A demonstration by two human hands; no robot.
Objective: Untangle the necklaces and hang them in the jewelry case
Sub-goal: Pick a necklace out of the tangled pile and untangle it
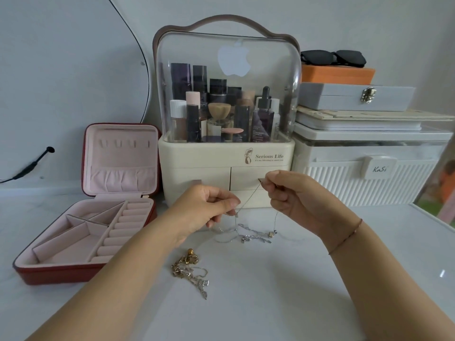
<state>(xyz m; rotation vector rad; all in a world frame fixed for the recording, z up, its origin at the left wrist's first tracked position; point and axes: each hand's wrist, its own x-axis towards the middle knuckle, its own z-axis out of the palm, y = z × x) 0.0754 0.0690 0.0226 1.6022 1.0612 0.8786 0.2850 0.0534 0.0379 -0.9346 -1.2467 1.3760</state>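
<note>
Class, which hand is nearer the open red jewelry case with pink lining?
Left. The left hand is just right of the red jewelry case with pink lining; the right hand is farther right, both pinching a thin silver chain.

We count two hands, the left hand [209, 205] and the right hand [290, 193], one thin bracelet [344, 239], and two heaps of necklaces on the desk [295, 291]: one silver tangle [253, 236] and one gold tangle [189, 267]. On the left we see one open jewelry case [49, 271], and at the far side one makeup organizer [221, 156] with two drawers. On the right we count one ribbed white bin [344, 178], one grey box [344, 97], one orange box [337, 75] and one pair of sunglasses [332, 57].
</note>
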